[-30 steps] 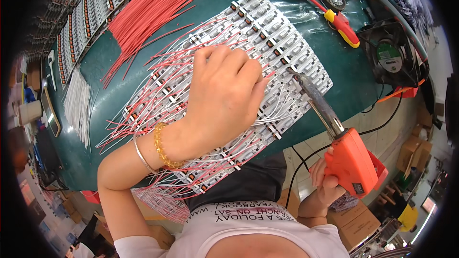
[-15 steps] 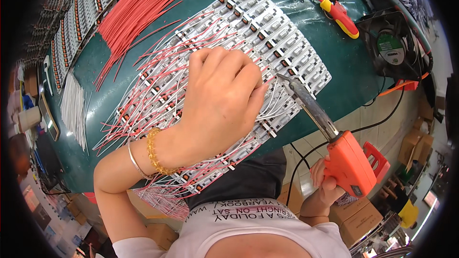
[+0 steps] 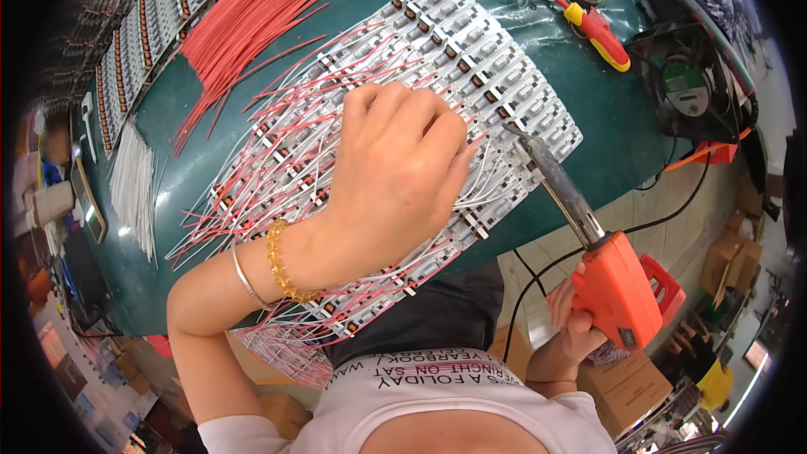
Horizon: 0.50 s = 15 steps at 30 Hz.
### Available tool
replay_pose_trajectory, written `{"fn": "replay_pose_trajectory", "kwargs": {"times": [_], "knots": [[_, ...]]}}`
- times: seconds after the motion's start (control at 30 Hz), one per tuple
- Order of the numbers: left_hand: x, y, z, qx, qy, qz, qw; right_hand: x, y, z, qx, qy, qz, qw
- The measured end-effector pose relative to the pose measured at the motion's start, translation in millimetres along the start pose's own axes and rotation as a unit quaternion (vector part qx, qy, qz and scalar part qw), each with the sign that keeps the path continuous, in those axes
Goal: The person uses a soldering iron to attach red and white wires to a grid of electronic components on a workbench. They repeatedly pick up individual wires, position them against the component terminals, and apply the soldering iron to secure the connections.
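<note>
The iron, clasped in the right hand, has been eased off the wire pinched in the left hand over the boards on the desk, contact seemingly broken.

On your green tabletop, right side: screwdriver with red-and-yellow handle, shaft pointing up-left, away from you. Black square fan near its handle end, round green label at the hub. Small dark dish of shiny bits just past the screwdriver. Your far left — slim white tool, flat phone-like slab near it. Cardboard boxes beyond the table, off to your right.
</note>
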State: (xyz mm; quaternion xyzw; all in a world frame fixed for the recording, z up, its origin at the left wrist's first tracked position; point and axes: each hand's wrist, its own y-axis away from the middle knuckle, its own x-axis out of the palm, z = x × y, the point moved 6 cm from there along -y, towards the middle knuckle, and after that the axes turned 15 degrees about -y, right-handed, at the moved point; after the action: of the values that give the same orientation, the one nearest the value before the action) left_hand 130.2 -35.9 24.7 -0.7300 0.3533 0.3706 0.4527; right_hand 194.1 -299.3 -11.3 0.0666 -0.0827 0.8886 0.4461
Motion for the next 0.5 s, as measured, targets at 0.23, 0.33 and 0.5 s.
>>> {"fn": "replay_pose_trajectory", "kwargs": {"times": [0.23, 0.33, 0.5], "knots": [[-31.5, -16.7, 34.4, 0.011, -0.227, -0.050, 0.973, -17.2, 4.3, -10.1, -0.040, -0.003, 0.019, 0.999], [-43.9, -32.7, 111.6, -0.058, -0.387, -0.073, 0.917, 2.2, -7.4, -0.4, -0.034, -0.072, 0.032, 0.996], [-34.1, -32.9, 170.5, -0.058, -0.302, -0.026, 0.951, 10.2, -8.3, -2.7, -0.016, -0.071, 0.033, 0.997]]}}
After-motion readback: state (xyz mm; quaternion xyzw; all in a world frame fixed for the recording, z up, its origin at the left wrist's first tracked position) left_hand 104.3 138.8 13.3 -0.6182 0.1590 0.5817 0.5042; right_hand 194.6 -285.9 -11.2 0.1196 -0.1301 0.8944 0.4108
